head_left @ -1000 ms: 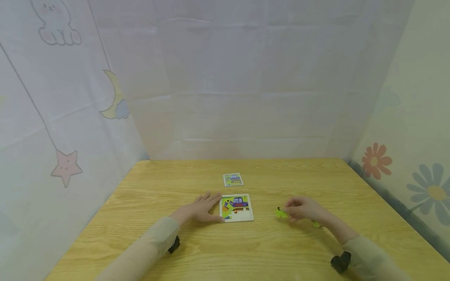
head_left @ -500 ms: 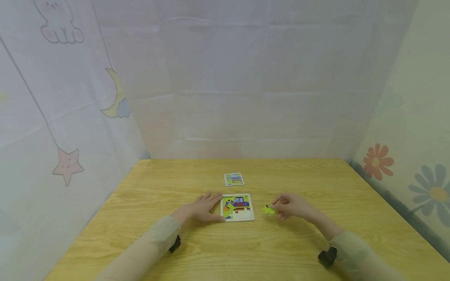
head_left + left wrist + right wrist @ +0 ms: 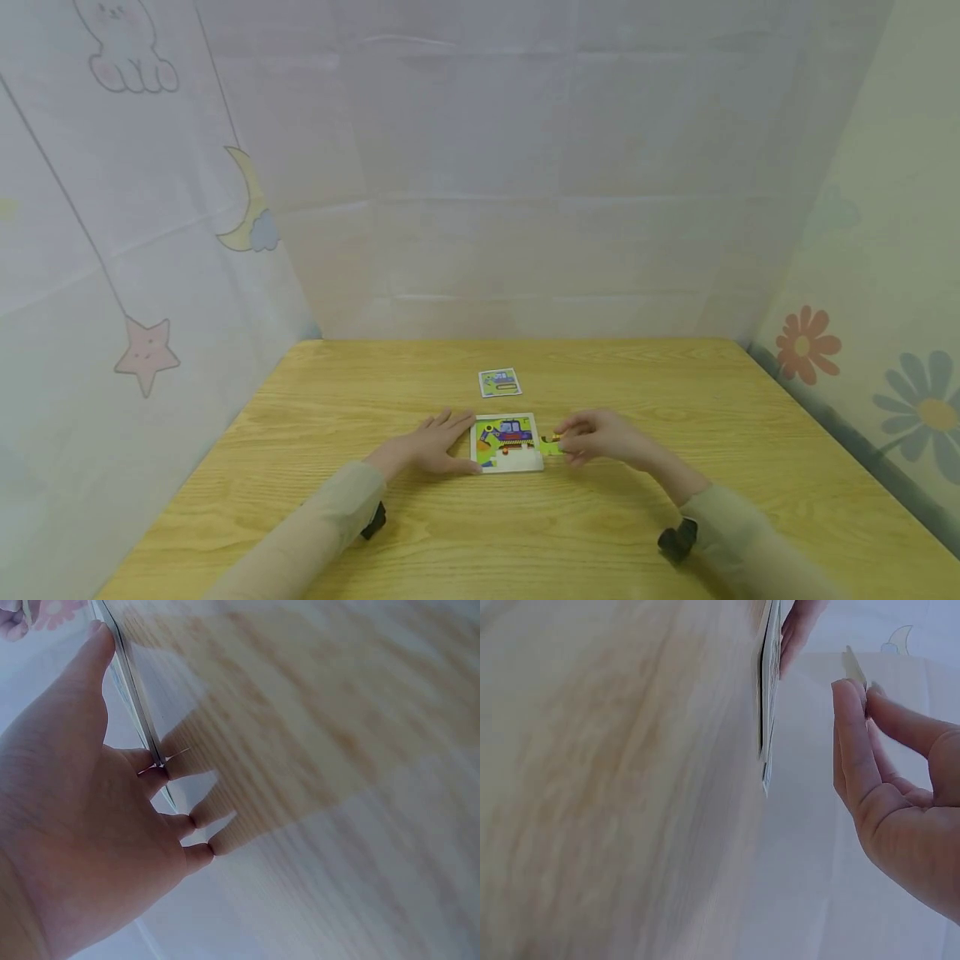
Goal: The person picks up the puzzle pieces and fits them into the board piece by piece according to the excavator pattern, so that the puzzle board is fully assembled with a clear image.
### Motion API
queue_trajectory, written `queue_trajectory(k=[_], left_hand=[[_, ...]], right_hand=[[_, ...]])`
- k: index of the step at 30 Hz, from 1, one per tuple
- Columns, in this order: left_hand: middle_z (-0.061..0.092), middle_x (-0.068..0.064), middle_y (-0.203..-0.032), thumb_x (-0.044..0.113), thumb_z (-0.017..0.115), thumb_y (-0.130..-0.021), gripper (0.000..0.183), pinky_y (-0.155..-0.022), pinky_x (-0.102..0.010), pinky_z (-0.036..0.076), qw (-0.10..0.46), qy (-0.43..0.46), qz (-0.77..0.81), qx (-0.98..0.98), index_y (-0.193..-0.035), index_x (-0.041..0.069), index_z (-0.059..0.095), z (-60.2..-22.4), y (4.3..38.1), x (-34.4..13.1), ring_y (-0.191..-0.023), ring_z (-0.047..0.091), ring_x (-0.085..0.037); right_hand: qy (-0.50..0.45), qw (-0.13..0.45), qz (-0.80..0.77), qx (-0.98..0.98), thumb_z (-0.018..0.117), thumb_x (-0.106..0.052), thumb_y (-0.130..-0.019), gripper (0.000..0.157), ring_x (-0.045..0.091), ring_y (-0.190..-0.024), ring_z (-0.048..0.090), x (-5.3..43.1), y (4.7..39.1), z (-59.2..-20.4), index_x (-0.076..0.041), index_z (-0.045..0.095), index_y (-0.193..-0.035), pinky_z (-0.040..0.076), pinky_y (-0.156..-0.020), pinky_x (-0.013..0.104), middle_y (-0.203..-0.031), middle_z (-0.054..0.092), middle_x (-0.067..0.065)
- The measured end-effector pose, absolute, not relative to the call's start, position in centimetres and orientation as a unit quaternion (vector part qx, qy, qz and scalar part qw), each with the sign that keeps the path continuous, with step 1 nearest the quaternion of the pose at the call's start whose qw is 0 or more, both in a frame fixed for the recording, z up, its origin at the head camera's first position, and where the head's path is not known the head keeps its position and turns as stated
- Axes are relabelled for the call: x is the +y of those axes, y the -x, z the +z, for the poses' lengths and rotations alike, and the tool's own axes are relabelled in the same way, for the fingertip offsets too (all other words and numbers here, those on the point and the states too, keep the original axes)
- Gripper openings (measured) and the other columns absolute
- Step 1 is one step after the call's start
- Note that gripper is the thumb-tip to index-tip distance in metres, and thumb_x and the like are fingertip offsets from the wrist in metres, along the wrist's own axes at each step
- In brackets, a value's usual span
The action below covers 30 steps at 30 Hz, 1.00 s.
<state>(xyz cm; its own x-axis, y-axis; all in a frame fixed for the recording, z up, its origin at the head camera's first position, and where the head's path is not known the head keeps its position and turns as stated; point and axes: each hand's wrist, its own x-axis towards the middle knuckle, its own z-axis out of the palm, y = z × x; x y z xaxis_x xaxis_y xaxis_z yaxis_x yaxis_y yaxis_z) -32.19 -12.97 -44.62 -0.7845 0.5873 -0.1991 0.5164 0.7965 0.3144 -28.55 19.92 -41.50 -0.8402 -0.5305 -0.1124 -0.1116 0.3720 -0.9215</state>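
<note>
A puzzle board (image 3: pixel 517 461) with a white frame lies on the table, its picture a purple digger on green; the lower right part shows bare white. My left hand (image 3: pixel 431 447) rests beside it, fingers spread, thumb and fingertips against the frame's left edge. In the left wrist view the left hand (image 3: pixel 97 802) touches the board's edge. Between thumb and fingers my right hand (image 3: pixel 603 439) pinches a green puzzle piece (image 3: pixel 551 447) just right of the frame. The right wrist view has the piece (image 3: pixel 853 666) held above the table, seen nearly edge-on.
Behind the board lies a small picture card (image 3: pixel 499 382) with the same digger. The wooden table (image 3: pixel 375 375) ends at a pale cloth backdrop (image 3: pixel 480 275). Printed cloth walls stand at left and right.
My right hand has carried the green piece leftward, from well right of the board to its right edge. The left hand has stayed against the frame.
</note>
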Motion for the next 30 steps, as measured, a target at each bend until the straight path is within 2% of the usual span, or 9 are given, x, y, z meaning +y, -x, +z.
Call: queue_trajectory(k=[6,10,16,23,30], left_hand=[[0.012,-0.003,-0.159,0.069,0.05,-0.082,0.095,-0.116,-0.056,0.007,0.144,-0.295,0.125,0.936,-0.152,0.015,0.014,-44.6,32.2,-12.9,-0.145,0.004,-0.037],[0.012,-0.003,-0.159,0.07,0.05,-0.082,0.096,-0.116,-0.056,0.007,0.146,-0.295,0.127,0.936,-0.152,0.016,0.014,-44.6,32.1,-12.9,-0.145,0.003,-0.037],[0.011,-0.002,-0.159,0.07,0.05,-0.082,0.095,-0.116,-0.056,0.007,0.145,-0.295,0.129,0.936,-0.152,0.017,0.014,-44.7,32.2,-13.0,-0.145,0.003,-0.037],[0.012,-0.002,-0.159,0.071,0.049,-0.081,0.096,-0.116,-0.055,0.008,0.144,-0.292,0.123,0.938,-0.152,0.018,0.013,-44.8,32.3,-12.9,-0.145,0.004,-0.037],[0.012,-0.002,-0.159,0.071,0.049,-0.081,0.096,-0.116,-0.055,0.008,0.145,-0.29,0.122,0.938,-0.152,0.017,0.014,-44.8,32.3,-12.9,-0.145,0.004,-0.036]], right_hand=[[0.208,0.196,-0.52,0.805,0.067,-0.018,-0.087,0.043,0.028,-0.085,0.068,18.7,28.5,-41.6,0.008,0.056,-0.119,0.058,-0.075,0.041,-0.096,0.067,0.012],[0.193,0.186,-0.52,0.811,0.069,-0.017,-0.085,0.036,0.023,-0.08,0.069,17.9,28.6,-41.6,0.006,0.061,-0.112,0.058,-0.073,0.04,-0.092,0.069,0.01],[0.171,0.167,-0.527,0.816,0.071,-0.018,-0.083,0.027,0.023,-0.075,0.069,16.6,29.0,-41.8,0.003,0.065,-0.099,0.059,-0.07,0.039,-0.086,0.071,0.01],[0.161,0.163,-0.535,0.813,0.073,-0.015,-0.082,0.025,0.02,-0.07,0.069,15.5,29.2,-42.0,0.004,0.065,-0.096,0.059,-0.067,0.039,-0.083,0.071,0.011],[0.153,0.16,-0.508,0.832,0.074,-0.02,-0.081,0.024,0.018,-0.069,0.069,14.4,29.3,-41.9,0.0,0.065,-0.092,0.059,-0.065,0.036,-0.084,0.071,0.01]])
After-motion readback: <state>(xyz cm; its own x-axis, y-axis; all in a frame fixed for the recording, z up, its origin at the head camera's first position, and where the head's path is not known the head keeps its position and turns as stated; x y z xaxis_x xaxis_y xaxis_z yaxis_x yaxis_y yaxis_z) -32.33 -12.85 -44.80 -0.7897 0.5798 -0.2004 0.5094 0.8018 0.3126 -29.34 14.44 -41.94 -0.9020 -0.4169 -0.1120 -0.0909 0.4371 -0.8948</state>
